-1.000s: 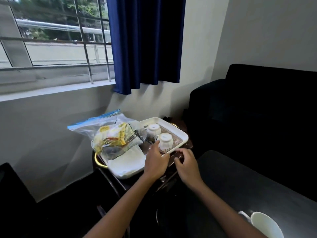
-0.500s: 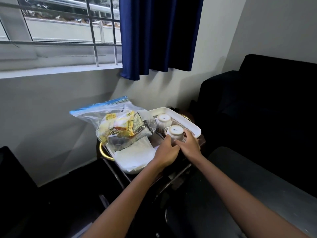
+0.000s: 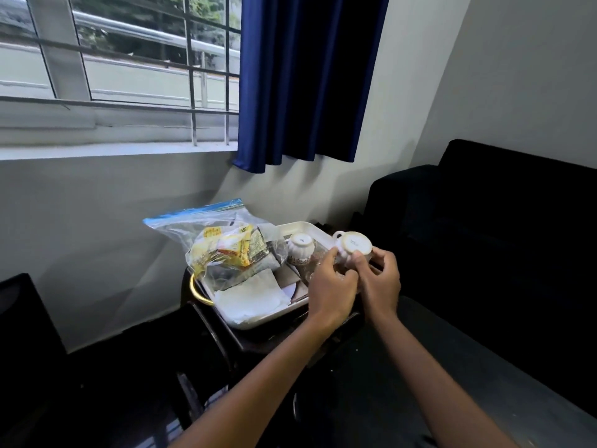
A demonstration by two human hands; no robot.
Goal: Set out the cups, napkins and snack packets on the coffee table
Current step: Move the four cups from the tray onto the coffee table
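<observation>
A white tray (image 3: 300,226) sits on a small dark side table by the wall. On it lie a clear zip bag of snack packets (image 3: 226,250), a stack of white napkins (image 3: 250,299) and an upside-down white cup (image 3: 301,247). A second white cup (image 3: 354,246), also bottom up, is lifted above the tray's right end. My left hand (image 3: 332,286) and my right hand (image 3: 379,279) both hold this cup from below, fingers curled around its rim and side.
The dark coffee table (image 3: 452,383) stretches across the lower right. A black sofa (image 3: 500,221) fills the right side. A blue curtain (image 3: 307,76) hangs over the barred window above. A dark chair edge (image 3: 26,334) shows at the left.
Both hands closed on the nearer cup and raised it off the tray, tilting it so its base faces me. The camera shifted, and the cup on the coffee table left the view.
</observation>
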